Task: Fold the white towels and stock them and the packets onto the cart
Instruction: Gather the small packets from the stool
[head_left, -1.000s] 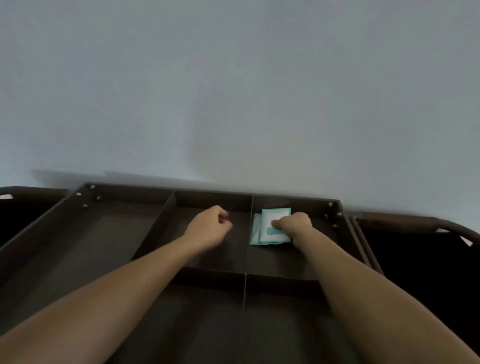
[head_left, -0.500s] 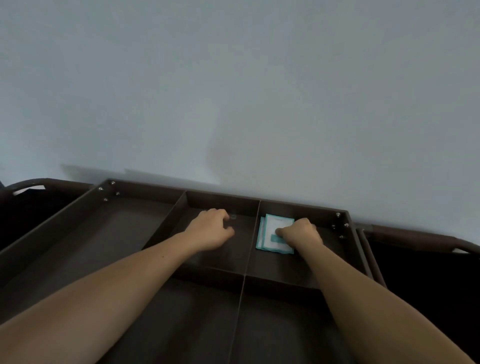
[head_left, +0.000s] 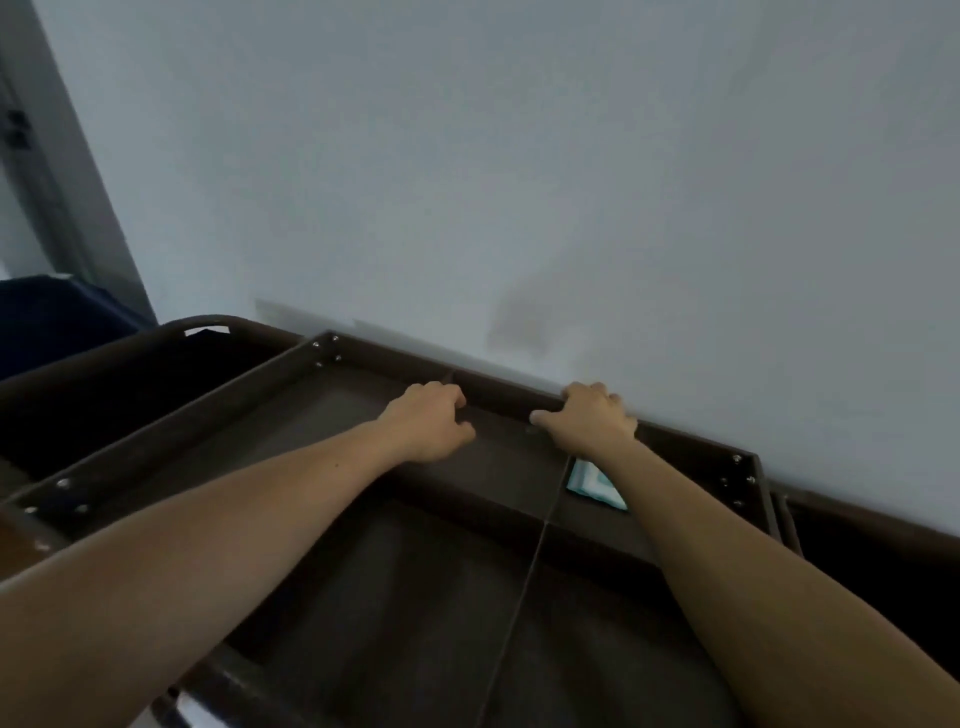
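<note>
The dark brown cart tray (head_left: 691, 441) has several compartments. A small stack of teal-and-white packets (head_left: 592, 486) lies in the far right compartment, partly hidden by my right forearm. My right hand (head_left: 587, 418) is at the tray's far rim, fingers curled over its edge and thumb pointing left. My left hand (head_left: 426, 423) hovers with curled fingers over the divider of the middle compartment, and nothing shows in it. No towels are in view.
A pale wall (head_left: 519, 182) stands right behind the cart. The cart's rounded side handle (head_left: 208, 325) is at the left, with a dark blue bin (head_left: 47, 317) and a door frame (head_left: 57, 171) beyond it.
My right hand has let go of the packets and moved up to the tray's far rim. The left hand shifted slightly toward the far rim. The view has swung left and tilted.
</note>
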